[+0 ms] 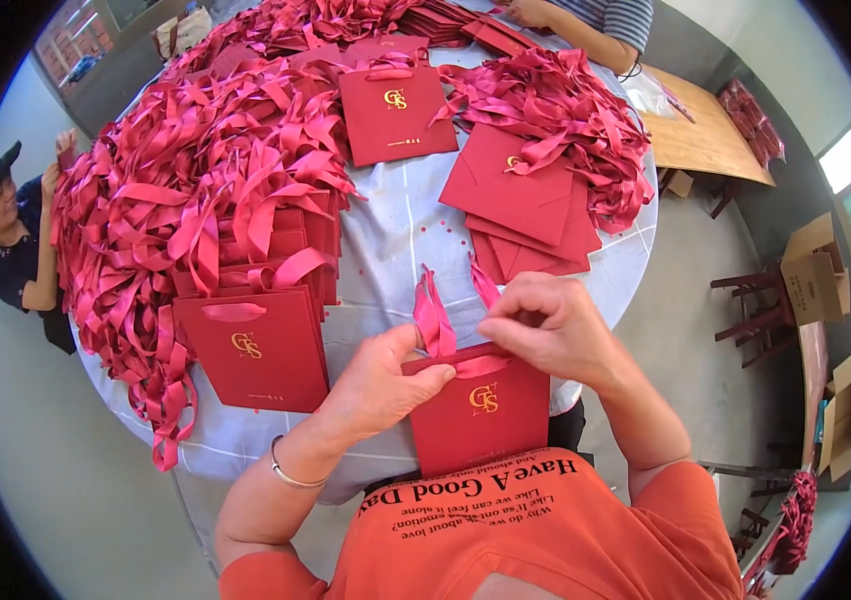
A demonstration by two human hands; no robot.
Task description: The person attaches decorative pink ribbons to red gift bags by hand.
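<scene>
Low in the middle of the frame, a red paper gift bag (480, 415) with a gold emblem stands against the person's orange shirt, its top edge level with both hands. The left hand (380, 385) is half closed — thumb and fingertips pinch the bag's upper left rim, the palm resting on the corner. The right hand (545, 325) is curled nearly shut above the bag's top right, its fingertips gripping a pink-red ribbon (433, 320) whose loop and loose end stick up between the two hands.

To the left of centre another finished red bag (255, 350) lies flat on the pale tablecloth (395, 240), at the foot of a long heap of bags and tangled ribbons (175, 190) that runs up the left side. A single bag (395, 112) lies at upper centre — flat red bags (520, 205) fan out to its right under more ribbon. At the far left edge another person (15, 240) stands by the table.
</scene>
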